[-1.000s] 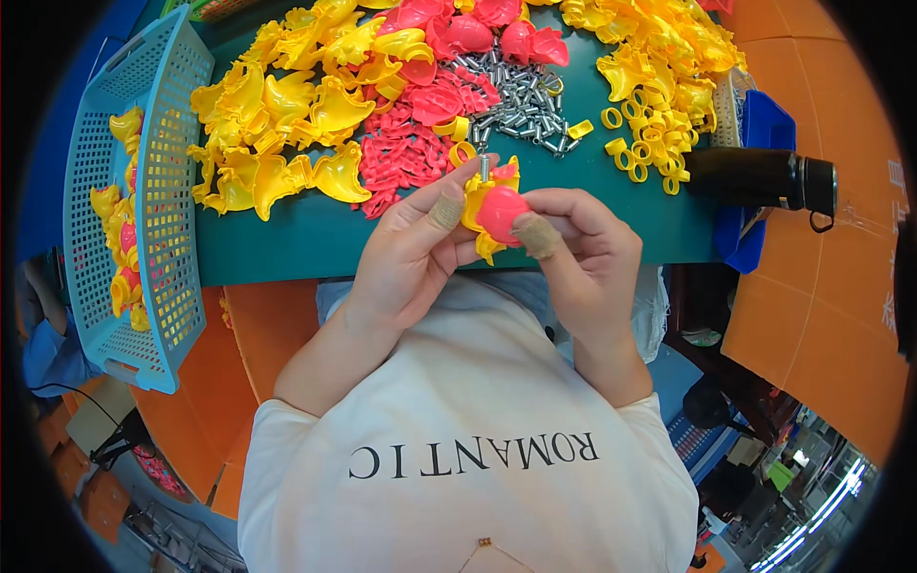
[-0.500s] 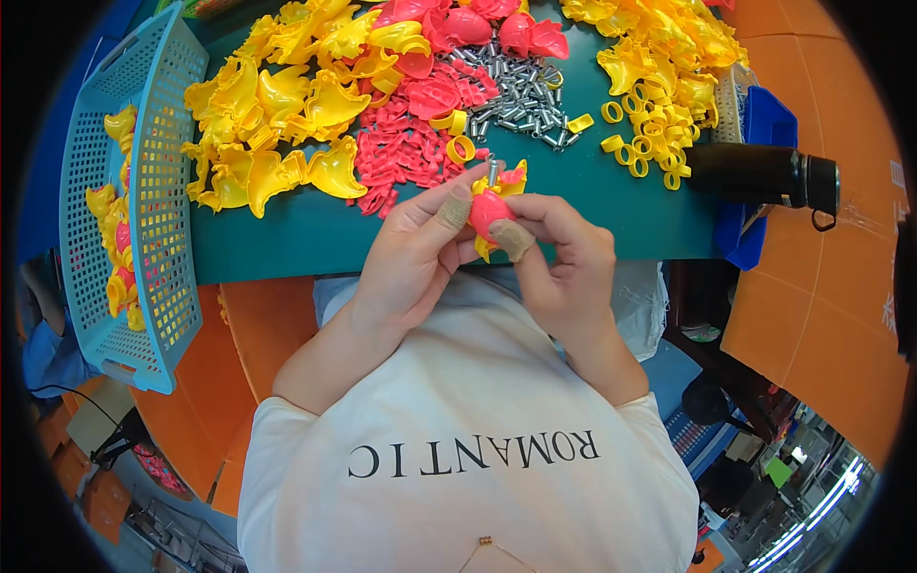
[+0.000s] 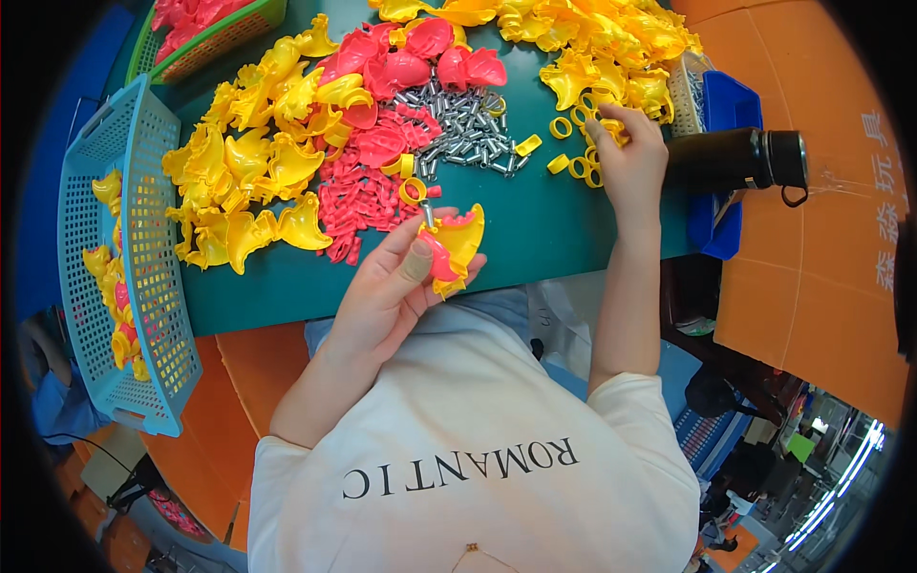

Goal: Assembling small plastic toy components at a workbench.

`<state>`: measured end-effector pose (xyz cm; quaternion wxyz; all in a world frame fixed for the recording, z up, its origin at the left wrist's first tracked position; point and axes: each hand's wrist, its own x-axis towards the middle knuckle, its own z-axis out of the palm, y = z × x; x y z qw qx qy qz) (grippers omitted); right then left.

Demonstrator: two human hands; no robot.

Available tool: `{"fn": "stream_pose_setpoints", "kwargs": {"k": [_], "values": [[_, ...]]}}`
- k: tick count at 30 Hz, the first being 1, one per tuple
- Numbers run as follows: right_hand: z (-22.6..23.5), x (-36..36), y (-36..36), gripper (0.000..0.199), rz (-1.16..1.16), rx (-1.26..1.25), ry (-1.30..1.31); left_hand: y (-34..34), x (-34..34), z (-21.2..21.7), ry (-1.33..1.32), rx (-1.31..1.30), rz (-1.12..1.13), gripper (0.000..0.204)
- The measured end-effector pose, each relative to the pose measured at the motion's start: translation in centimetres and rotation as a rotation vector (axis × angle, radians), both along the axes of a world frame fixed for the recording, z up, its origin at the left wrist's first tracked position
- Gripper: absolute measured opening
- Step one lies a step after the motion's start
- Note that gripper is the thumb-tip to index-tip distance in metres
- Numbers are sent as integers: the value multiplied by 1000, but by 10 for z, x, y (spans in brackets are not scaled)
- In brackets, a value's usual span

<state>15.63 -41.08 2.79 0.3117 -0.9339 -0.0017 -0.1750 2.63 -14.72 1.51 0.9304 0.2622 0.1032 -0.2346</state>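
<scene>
My left hand [image 3: 382, 291] is closed on a small toy assembly [image 3: 447, 256], a pink rounded shell joined to a curved yellow piece. A silvery metal pin [image 3: 427, 212] sticks up from its top end, and the thumb presses on the pink side. Stretched out to the right, my right hand [image 3: 632, 167] has its fingers curled at the loose yellow rings [image 3: 561, 127]. Yellow shows between its thumb and fingers, apparently a ring in a pinch. Nearer the middle lie metal pins [image 3: 468, 134] and small pink parts [image 3: 353, 196].
Yellow shells [image 3: 244, 162] and pink shells [image 3: 396, 72] are heaped on the green table [image 3: 382, 291]. A blue basket [image 3: 134, 372] with finished-looking toys stands left, a green basket [image 3: 205, 38] behind it. A black bottle [image 3: 731, 160] lies across a blue bin [image 3: 718, 229] at right.
My right hand has let go of the toy and moved right and away from me to the yellow rings. My left hand keeps the toy, now slightly further left and turned.
</scene>
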Motion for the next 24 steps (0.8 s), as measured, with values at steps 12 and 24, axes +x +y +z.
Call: {"fn": "stream_pose_setpoints", "kwargs": {"k": [12,24], "values": [[-15,70,-13,24,489,-587,-188,2,-2,-13,78,-146,-192,48],[-6,54,-5,18,336,-26,-389,1,-1,-10,114,-55,-136,51]]}}
